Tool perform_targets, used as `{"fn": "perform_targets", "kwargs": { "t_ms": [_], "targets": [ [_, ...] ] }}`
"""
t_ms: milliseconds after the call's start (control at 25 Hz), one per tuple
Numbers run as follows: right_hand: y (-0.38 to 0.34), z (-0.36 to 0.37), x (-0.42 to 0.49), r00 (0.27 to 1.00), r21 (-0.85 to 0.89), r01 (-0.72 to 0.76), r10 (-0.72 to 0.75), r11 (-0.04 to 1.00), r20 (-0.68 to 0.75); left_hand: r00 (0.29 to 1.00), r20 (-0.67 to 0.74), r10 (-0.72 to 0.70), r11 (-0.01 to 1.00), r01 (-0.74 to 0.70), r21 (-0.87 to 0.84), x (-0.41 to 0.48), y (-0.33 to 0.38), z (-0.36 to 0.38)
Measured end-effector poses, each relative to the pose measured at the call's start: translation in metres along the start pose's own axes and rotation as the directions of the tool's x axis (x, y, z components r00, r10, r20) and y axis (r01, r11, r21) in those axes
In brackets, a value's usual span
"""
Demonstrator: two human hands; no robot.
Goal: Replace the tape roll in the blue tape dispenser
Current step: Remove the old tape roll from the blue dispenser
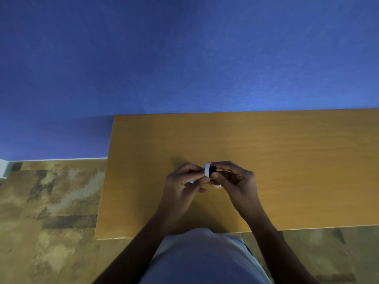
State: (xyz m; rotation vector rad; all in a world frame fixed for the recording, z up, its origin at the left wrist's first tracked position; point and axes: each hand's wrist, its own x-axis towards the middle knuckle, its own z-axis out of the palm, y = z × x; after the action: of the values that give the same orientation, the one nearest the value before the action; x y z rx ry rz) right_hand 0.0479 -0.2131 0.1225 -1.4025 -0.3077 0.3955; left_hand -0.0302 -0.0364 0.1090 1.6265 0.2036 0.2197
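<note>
Head view: both hands meet just above the bench (287,160), near its front middle. Right hand (233,181) pinches a white tape roll (207,170), held on edge; left hand (184,181) is clenched around something showing a blue glint (192,182), probably the dispenser, mostly hidden. Roll not seated yet; judged mid-swap, fitting still to do.

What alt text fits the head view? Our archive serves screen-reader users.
Two bare hands meet over a wooden table, the left hand and right hand together gripping a small white tape roll. A blue wall rises behind.
</note>
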Motion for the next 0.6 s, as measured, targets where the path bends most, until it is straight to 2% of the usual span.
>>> {"fn": "perform_targets", "kwargs": {
  "t_ms": [200,360,440,600],
  "targets": [
    [0.006,0.001,-0.005,0.994,0.06,-0.092,0.096,0.994,-0.054,0.993,-0.1,-0.058,0.998,0.056,-0.023,0.001,0.0,0.002],
    [0.006,0.0,-0.005,0.993,0.084,-0.11,0.112,0.99,-0.028,0.989,-0.108,-0.101,0.993,0.106,0.043,0.001,0.001,0.001],
    [0.007,-0.003,-0.005,0.993,0.079,-0.116,0.118,0.99,-0.013,0.997,-0.05,-0.065,0.995,0.068,0.068,0.002,0.001,-0.003],
    [0.013,-0.009,-0.004,0.991,0.084,-0.129,0.131,0.988,-0.026,0.994,0.039,0.101,0.974,-0.107,0.2,0.009,-0.007,0.002]
  ]
}}
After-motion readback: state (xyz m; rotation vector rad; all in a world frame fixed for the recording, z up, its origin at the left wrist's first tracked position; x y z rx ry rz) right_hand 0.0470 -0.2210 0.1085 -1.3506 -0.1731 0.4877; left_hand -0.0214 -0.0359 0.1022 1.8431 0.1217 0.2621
